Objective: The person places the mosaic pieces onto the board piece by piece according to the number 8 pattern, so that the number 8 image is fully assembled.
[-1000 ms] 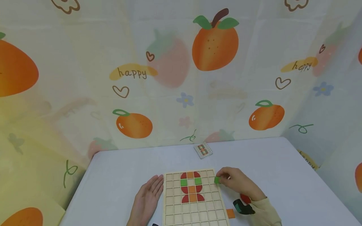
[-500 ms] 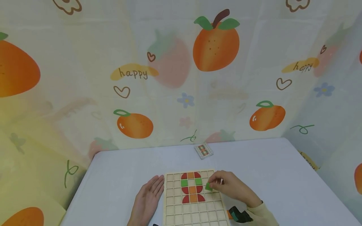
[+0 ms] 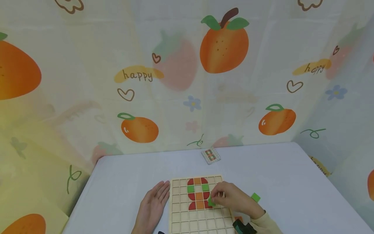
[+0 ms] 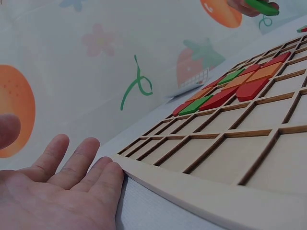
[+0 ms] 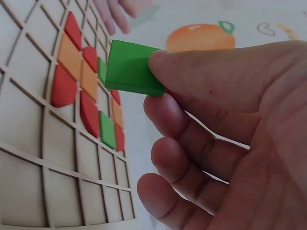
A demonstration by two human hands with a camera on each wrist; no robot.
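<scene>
A light wooden grid board (image 3: pixel 193 217) lies on the table, with red, orange and green tiles set in several of its upper squares. Between thumb and index finger my right hand (image 3: pixel 232 197) pinches a green square tile (image 5: pixel 132 67), held above the board by the lower right red piece. The right wrist view shows the tile tilted and off the board, the other fingers loosely bent beneath. My left hand (image 3: pixel 153 203) lies palm up along the board's left edge, fingers straight and holding nothing; in the left wrist view its fingertips (image 4: pixel 112 167) are by the board's rim.
A small stack of pattern cards (image 3: pixel 211 156) lies beyond the board, its top one showing a similar coloured design. Another green tile (image 3: pixel 255 197) rests right of my right forearm. An orange piece (image 3: pixel 238 219) sits at the board's right edge, partly covered by the wrist strap.
My right hand has carried the green tile leftward from beyond the board's right edge to over the board. A loose green tile has come into sight behind the forearm. The left hand stays put.
</scene>
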